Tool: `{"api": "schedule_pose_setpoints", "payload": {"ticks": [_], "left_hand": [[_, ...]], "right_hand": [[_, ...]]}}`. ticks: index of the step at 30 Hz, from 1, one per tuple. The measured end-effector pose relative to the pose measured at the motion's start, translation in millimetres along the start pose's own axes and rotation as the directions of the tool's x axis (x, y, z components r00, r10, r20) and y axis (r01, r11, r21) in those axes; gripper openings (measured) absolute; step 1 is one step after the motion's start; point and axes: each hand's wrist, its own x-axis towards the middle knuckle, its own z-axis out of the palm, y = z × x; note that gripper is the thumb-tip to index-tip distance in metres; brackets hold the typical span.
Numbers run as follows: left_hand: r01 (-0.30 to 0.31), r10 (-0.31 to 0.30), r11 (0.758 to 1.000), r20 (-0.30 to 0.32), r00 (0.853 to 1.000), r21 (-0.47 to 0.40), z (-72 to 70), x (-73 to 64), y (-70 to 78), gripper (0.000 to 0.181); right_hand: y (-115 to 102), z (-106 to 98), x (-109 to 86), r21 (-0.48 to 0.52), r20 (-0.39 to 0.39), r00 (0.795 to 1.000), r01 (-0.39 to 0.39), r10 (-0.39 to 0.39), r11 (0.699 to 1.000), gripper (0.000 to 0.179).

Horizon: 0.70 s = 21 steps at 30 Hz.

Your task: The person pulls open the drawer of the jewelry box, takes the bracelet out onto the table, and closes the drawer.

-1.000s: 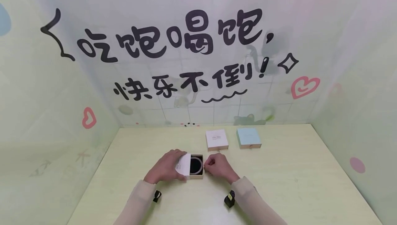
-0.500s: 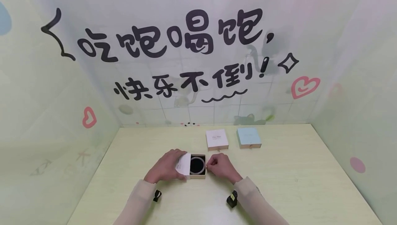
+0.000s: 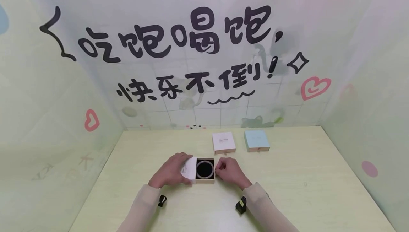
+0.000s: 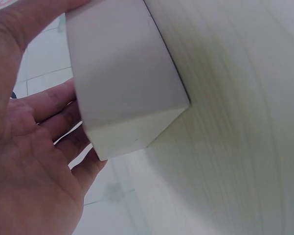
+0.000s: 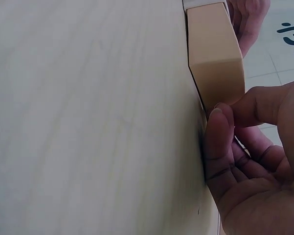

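A white slide-out gift box lies near the middle of the table. My left hand (image 3: 172, 171) grips its white sleeve (image 3: 190, 168), thumb on the near side and fingers on the far side. In the left wrist view the sleeve (image 4: 122, 63) rests on the tabletop. The drawer (image 3: 205, 181) sticks out to the right, with a pale bangle-like ring (image 3: 205, 161) on its black lining. My right hand (image 3: 230, 171) pinches at the drawer's front. In the right wrist view thumb and forefinger meet against the tan drawer (image 5: 216, 41); whatever tab they hold is hidden.
Behind the hands stand a closed white box (image 3: 223, 141) and a closed light blue box (image 3: 256, 139). The pale wooden table (image 3: 306, 182) meets a printed cloth backdrop (image 3: 179, 118) at its rear and sides.
My right hand has moved a little to the right, and the drawer has slid farther out with it, showing the whole ring. The left hand and sleeve have stayed in place.
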Motion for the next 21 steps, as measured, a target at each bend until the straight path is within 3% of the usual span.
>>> {"api": "schedule_pose_setpoints", "payload": {"ticks": [10, 21], "left_hand": [[0.003, -0.003, 1.0, 0.006, 1.0, -0.013, 0.3, 0.5, 0.1, 0.096], [-0.003, 0.003, 1.0, 0.002, 1.0, 0.003, -0.8, -1.1, 1.9, 0.095]], "right_hand": [[0.1, -0.7, -0.5, 0.017, 0.003, 1.0, 0.019, -0.019, 1.0, 0.012], [0.0, -4.1, -3.3, -0.009, 0.033, 0.999, -0.01, 0.01, 1.0, 0.012]]}}
